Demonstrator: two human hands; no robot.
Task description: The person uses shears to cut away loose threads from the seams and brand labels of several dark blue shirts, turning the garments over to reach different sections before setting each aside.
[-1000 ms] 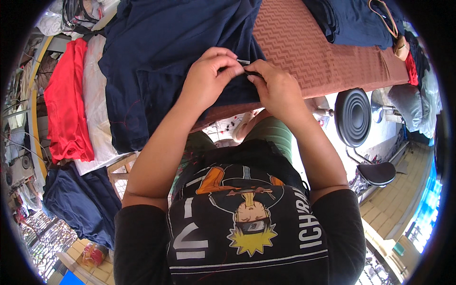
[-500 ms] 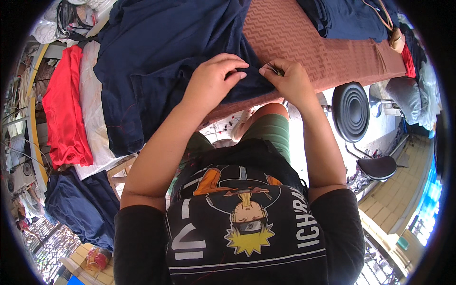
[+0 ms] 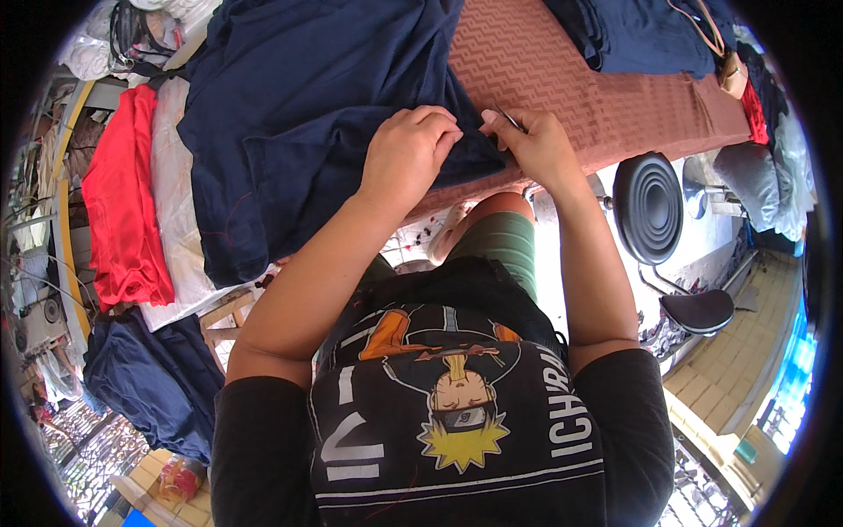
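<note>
A dark navy cloth garment (image 3: 307, 97) is spread over the left and middle of the table, its lower right corner between my hands. Over that cloth is my left hand (image 3: 410, 151), thumb and fingers pinched together; whatever is in the pinch is too small or hidden to make out. My right hand (image 3: 537, 145), just beyond the corner of the cloth, is closed on a small pointed metal tool (image 3: 507, 118), which looks like thread snips. Most of the tool is hidden by the fingers. A short gap separates the two hands.
Brown patterned fabric (image 3: 562, 97) covers the table. Folded navy garments (image 3: 641, 39) lie at its far right. Red cloth (image 3: 132, 202) hangs on the left, above another navy cloth (image 3: 154, 378). To the right stand a round black stool (image 3: 648, 208) and a dark seat (image 3: 696, 311).
My left hand has closed from parted fingers to a pinch and shifted slightly right. The tool in my right hand now points up and shows more. The navy cloth has shifted slightly right.
</note>
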